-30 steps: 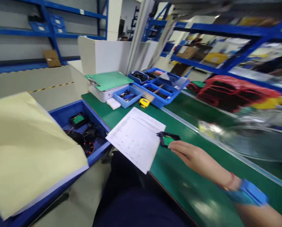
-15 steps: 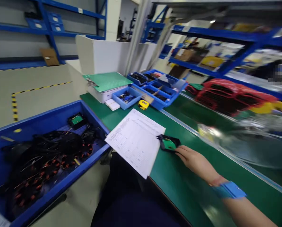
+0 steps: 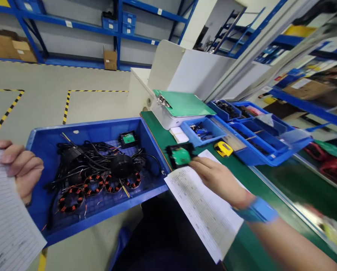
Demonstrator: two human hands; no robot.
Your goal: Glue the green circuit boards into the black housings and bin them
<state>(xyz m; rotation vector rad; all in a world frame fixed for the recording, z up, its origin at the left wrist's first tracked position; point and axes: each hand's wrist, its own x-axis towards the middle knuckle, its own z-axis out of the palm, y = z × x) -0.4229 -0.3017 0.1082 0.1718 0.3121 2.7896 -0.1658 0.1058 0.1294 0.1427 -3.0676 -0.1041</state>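
Observation:
My right hand (image 3: 219, 177) holds a black-framed module with a green circuit board (image 3: 181, 156) in the air, just past the crate's right corner. My left hand (image 3: 19, 166) grips a lined paper sheet (image 3: 7, 214) at the lower left. Beside that hand stands a blue plastic crate (image 3: 83, 125). It holds tangled black cables, a black motor (image 3: 121, 166), several copper-wound stators with orange parts (image 3: 93, 184) and a second green-and-black module (image 3: 128, 138). A printed sheet (image 3: 203, 205) lies on the green bench mat (image 3: 159, 130) under my right wrist.
A green clipboard (image 3: 183, 103) rests on a white box. Behind it are a small blue bin of parts (image 3: 202, 131), a yellow tape measure (image 3: 223, 148) and a divided blue tray (image 3: 258, 145). Blue shelving and a taped floor lie beyond.
My view has swung left, showing the whole crate. My right hand has lifted the module off the bench toward the crate. My left hand and its sheet have come into view.

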